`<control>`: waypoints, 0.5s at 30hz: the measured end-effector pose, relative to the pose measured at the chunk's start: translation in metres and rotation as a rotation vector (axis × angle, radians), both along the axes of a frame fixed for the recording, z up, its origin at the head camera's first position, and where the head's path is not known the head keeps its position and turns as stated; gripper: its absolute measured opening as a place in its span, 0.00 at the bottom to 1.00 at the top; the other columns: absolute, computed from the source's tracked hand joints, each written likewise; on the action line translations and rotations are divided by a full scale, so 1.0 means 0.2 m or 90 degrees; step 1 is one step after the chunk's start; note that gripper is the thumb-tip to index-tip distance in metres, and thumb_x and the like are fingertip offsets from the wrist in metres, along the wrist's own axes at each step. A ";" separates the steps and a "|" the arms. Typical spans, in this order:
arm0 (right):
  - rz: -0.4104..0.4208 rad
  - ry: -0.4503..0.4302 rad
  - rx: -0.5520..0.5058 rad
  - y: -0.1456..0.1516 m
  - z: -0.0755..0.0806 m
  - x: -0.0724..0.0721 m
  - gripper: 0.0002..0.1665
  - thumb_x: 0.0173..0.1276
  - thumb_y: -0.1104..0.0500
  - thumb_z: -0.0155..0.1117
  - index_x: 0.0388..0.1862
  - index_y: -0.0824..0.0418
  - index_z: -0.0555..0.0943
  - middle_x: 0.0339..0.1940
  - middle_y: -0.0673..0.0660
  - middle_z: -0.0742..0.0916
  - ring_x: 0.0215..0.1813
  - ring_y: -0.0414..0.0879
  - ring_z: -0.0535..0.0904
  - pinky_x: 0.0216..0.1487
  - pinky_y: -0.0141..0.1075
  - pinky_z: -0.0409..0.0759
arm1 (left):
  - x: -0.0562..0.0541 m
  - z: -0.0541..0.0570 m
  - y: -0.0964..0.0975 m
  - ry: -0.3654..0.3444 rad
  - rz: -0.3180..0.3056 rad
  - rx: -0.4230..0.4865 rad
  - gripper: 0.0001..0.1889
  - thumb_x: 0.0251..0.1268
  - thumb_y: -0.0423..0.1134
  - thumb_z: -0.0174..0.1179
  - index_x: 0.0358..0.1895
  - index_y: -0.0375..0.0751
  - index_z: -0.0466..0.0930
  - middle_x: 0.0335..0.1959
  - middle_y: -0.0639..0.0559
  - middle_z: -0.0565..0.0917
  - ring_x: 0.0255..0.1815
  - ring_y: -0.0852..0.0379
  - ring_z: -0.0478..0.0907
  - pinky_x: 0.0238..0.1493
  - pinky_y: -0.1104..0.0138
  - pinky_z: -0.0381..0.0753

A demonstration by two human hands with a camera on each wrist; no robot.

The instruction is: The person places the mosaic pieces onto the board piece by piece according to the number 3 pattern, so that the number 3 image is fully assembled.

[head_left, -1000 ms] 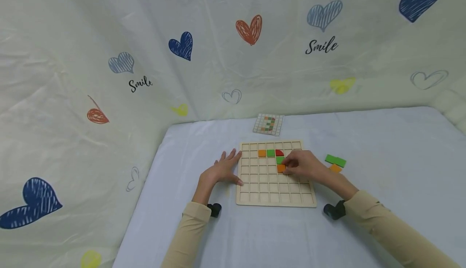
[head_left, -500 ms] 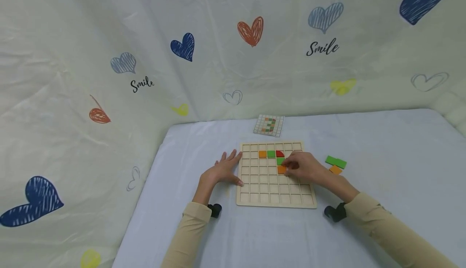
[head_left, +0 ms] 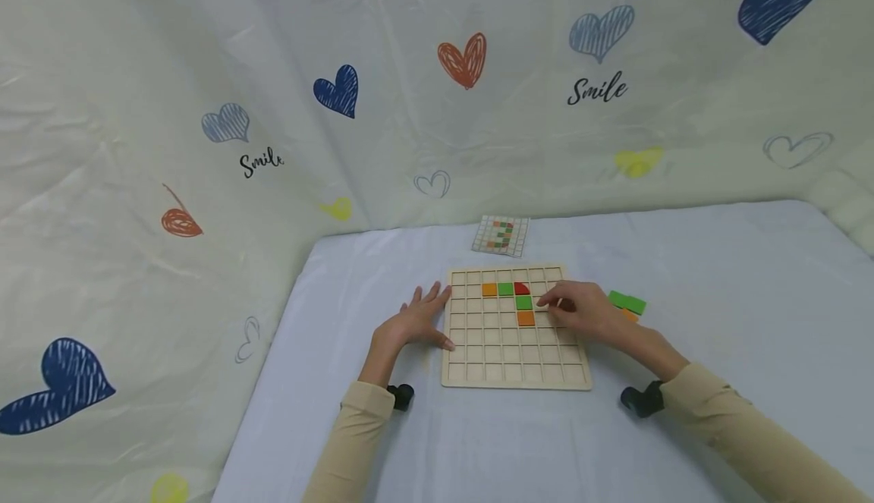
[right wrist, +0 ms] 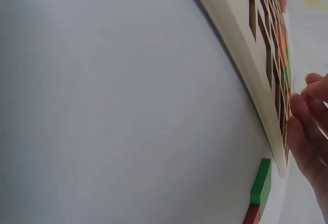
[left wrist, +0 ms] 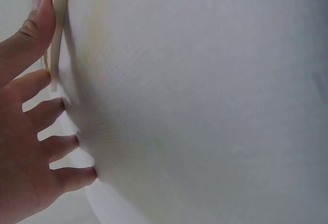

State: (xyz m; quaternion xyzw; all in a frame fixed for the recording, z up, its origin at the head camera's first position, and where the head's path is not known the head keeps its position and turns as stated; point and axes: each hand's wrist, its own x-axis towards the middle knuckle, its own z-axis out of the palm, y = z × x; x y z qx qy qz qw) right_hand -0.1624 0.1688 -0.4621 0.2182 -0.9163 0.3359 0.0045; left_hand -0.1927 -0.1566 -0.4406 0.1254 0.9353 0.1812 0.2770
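Note:
A wooden grid board (head_left: 485, 372) lies on the white cloth in the head view. Set in its cells are an orange tile (head_left: 489, 290), a green tile (head_left: 505, 289) and a red rounded tile (head_left: 521, 288) in a row. Below the red one come another green tile (head_left: 523, 303) and an orange tile (head_left: 526, 319). My left hand (head_left: 413, 323) has its fingers spread, with thumb and fingertips at the board's left edge. Over the board's right part, just right of the tiles, is my right hand (head_left: 580, 308), fingers loosely bent, nothing visible in them.
Loose green tiles (head_left: 627, 302) and an orange tile (head_left: 631, 315) lie right of the board, partly behind my right hand. A printed pattern card (head_left: 501, 235) lies beyond the board's far edge. A heart-patterned sheet (head_left: 382, 154) hangs behind the table.
My right hand has come off the lower orange tile and shifted slightly right, leaving that tile and the green one above uncovered. My left hand stays at the board's edge.

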 end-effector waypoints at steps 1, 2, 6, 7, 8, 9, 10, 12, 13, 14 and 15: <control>0.001 0.003 -0.001 0.01 0.00 0.00 0.09 0.66 0.69 0.69 0.43 0.61 0.89 0.34 0.51 0.87 0.32 0.38 0.75 0.32 0.29 0.77 | 0.00 0.01 0.00 0.000 0.000 0.003 0.59 0.55 0.47 0.78 0.85 0.51 0.45 0.87 0.49 0.39 0.86 0.39 0.30 0.83 0.40 0.38; 0.002 0.004 -0.003 0.02 0.00 0.01 0.09 0.66 0.69 0.69 0.43 0.61 0.89 0.33 0.51 0.87 0.31 0.38 0.75 0.32 0.29 0.76 | 0.01 0.02 0.00 -0.001 -0.001 0.005 0.59 0.56 0.46 0.78 0.85 0.50 0.46 0.87 0.48 0.40 0.86 0.39 0.30 0.83 0.40 0.38; 0.000 0.000 -0.010 0.06 0.02 0.03 0.08 0.66 0.68 0.68 0.43 0.62 0.89 0.33 0.53 0.87 0.32 0.37 0.75 0.32 0.28 0.77 | 0.02 0.04 0.01 0.001 0.002 0.018 0.58 0.55 0.45 0.79 0.85 0.48 0.48 0.87 0.46 0.42 0.86 0.37 0.31 0.82 0.38 0.39; -0.002 0.000 -0.010 0.07 0.02 0.03 0.08 0.66 0.69 0.68 0.43 0.63 0.89 0.33 0.52 0.87 0.32 0.38 0.75 0.32 0.28 0.77 | 0.02 0.04 0.01 0.000 0.002 0.017 0.58 0.55 0.45 0.78 0.85 0.48 0.48 0.87 0.46 0.42 0.86 0.37 0.31 0.82 0.38 0.39; -0.007 0.000 -0.009 0.08 0.02 0.04 0.09 0.66 0.69 0.68 0.43 0.63 0.89 0.33 0.52 0.87 0.32 0.38 0.75 0.32 0.28 0.77 | 0.02 0.03 0.01 -0.001 0.000 0.013 0.58 0.56 0.45 0.78 0.85 0.49 0.47 0.87 0.47 0.41 0.86 0.38 0.30 0.82 0.39 0.39; -0.009 0.002 -0.008 0.09 0.03 0.04 0.09 0.65 0.70 0.68 0.42 0.63 0.89 0.33 0.52 0.87 0.32 0.38 0.75 0.32 0.28 0.77 | 0.02 0.03 0.01 -0.002 0.000 0.012 0.58 0.56 0.45 0.78 0.85 0.49 0.47 0.87 0.47 0.40 0.86 0.38 0.30 0.82 0.39 0.39; -0.011 0.007 -0.005 0.10 0.03 0.04 0.09 0.65 0.70 0.68 0.42 0.63 0.89 0.32 0.52 0.87 0.32 0.38 0.75 0.32 0.29 0.77 | 0.01 0.02 0.00 -0.003 -0.002 0.006 0.59 0.56 0.46 0.78 0.85 0.50 0.45 0.87 0.48 0.39 0.86 0.39 0.29 0.82 0.39 0.38; -0.017 0.017 0.003 0.12 0.04 0.05 0.09 0.63 0.71 0.68 0.41 0.63 0.90 0.32 0.50 0.87 0.32 0.38 0.75 0.32 0.29 0.77 | 0.00 -0.01 0.00 -0.002 -0.005 0.002 0.59 0.56 0.46 0.78 0.85 0.52 0.44 0.87 0.50 0.38 0.86 0.40 0.28 0.83 0.40 0.38; -0.021 0.023 0.009 0.13 0.04 0.05 0.09 0.63 0.71 0.69 0.40 0.63 0.90 0.32 0.51 0.87 0.32 0.38 0.76 0.32 0.29 0.78 | 0.00 -0.02 -0.01 -0.001 -0.006 -0.001 0.59 0.56 0.47 0.77 0.85 0.53 0.43 0.87 0.50 0.38 0.86 0.40 0.27 0.83 0.40 0.38; -0.025 0.026 0.013 0.14 0.03 0.05 0.09 0.62 0.71 0.69 0.40 0.63 0.90 0.32 0.50 0.87 0.32 0.38 0.76 0.32 0.30 0.78 | -0.01 -0.04 -0.01 0.000 -0.008 -0.004 0.60 0.56 0.47 0.77 0.85 0.54 0.43 0.87 0.51 0.37 0.86 0.41 0.27 0.83 0.40 0.37; -0.026 0.030 0.014 0.14 0.03 0.05 0.09 0.63 0.71 0.69 0.40 0.63 0.90 0.32 0.51 0.88 0.32 0.38 0.76 0.32 0.30 0.78 | -0.01 -0.05 -0.01 0.002 -0.006 -0.002 0.60 0.56 0.48 0.78 0.85 0.55 0.43 0.87 0.52 0.37 0.86 0.41 0.27 0.83 0.40 0.37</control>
